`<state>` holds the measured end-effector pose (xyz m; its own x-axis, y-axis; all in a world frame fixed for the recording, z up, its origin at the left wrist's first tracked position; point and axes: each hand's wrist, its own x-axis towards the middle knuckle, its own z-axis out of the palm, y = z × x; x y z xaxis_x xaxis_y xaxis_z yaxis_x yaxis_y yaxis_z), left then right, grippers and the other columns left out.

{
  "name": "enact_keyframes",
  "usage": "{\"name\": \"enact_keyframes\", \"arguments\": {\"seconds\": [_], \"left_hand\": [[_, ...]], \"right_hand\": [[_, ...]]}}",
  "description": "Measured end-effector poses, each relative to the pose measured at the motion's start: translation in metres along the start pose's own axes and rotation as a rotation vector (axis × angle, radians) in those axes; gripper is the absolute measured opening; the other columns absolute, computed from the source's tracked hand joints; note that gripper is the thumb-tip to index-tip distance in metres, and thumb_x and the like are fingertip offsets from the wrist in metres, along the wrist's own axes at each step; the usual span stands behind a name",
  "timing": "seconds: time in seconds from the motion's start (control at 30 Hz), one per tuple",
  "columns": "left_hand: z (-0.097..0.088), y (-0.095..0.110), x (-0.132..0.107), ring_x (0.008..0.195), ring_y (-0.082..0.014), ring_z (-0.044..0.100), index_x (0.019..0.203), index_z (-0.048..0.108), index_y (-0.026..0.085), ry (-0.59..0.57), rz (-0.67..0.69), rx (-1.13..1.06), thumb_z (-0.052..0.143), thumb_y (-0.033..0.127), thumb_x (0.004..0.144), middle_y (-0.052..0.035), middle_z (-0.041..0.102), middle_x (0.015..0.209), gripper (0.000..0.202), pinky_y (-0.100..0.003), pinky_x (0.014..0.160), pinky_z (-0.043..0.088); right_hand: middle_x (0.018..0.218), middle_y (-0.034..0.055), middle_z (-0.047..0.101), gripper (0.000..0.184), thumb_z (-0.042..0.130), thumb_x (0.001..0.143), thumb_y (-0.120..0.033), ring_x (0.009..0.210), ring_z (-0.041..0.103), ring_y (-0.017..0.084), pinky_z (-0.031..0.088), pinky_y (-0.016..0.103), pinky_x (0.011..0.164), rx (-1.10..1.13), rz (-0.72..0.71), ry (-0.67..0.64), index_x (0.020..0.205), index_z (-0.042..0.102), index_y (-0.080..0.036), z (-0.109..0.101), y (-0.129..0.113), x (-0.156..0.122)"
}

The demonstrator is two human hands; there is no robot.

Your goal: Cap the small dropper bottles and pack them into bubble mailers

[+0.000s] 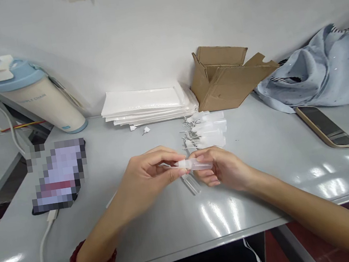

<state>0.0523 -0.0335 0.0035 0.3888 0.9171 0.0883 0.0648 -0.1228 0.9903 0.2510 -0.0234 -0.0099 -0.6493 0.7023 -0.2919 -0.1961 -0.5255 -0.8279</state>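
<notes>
Between my hands is a small translucent plastic bottle, lying sideways above the table. My right hand is closed around its body. The fingers of my left hand pinch the white cap at the bottle's left end. Beneath my hands, a clear tube-like piece lies on the table, partly covered. Just behind them is a pile of similar small bottles, with thin tips pointing left. A small white needle-tipped cap lies farther back, left of the pile.
White padded envelopes are stacked by the wall beside an open cardboard box. A tumbler and a charging phone stand at left. Another phone and a light-blue cloth lie at right. The table's front edge is near me.
</notes>
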Motion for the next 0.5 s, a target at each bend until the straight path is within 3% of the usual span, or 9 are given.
{"name": "enact_keyframes", "arguments": {"seconds": [0.23, 0.37, 0.5], "left_hand": [[0.0020, -0.0023, -0.0004, 0.077, -0.0098, 0.059, 0.091, 0.073, 0.023, -0.009, 0.010, 0.206, 0.067, 0.017, 0.079, 0.0003, 0.066, 0.088, 0.015, -0.018, 0.068, 0.052], [0.0029, -0.0010, 0.0002, 0.077, -0.0101, 0.059, 0.090, 0.072, 0.021, 0.030, 0.037, 0.260, 0.067, 0.018, 0.079, 0.0000, 0.066, 0.085, 0.012, -0.018, 0.070, 0.052], [0.0035, 0.0010, -0.0009, 0.079, -0.0112, 0.061, 0.088, 0.070, 0.020, 0.086, 0.071, 0.314, 0.068, 0.019, 0.079, 0.0001, 0.067, 0.086, 0.010, -0.019, 0.073, 0.052]], "right_hand": [[0.056, -0.0082, 0.022, 0.005, 0.046, 0.087, -0.017, 0.050, 0.019, 0.007, 0.017, 0.018, 0.044, -0.090, -0.056, 0.130, 0.086, 0.049, -0.021, 0.0026, 0.0023, -0.0040], [0.056, -0.0090, 0.023, 0.004, 0.047, 0.091, -0.023, 0.048, 0.019, 0.006, 0.018, 0.016, 0.043, 0.006, -0.007, 0.103, 0.087, 0.044, -0.023, 0.0049, 0.0016, -0.0052], [0.054, -0.0096, 0.028, 0.015, 0.048, 0.093, -0.035, 0.043, 0.019, 0.004, 0.016, 0.014, 0.038, 0.135, 0.071, 0.059, 0.085, 0.041, -0.024, 0.0061, 0.0005, -0.0044]]}}
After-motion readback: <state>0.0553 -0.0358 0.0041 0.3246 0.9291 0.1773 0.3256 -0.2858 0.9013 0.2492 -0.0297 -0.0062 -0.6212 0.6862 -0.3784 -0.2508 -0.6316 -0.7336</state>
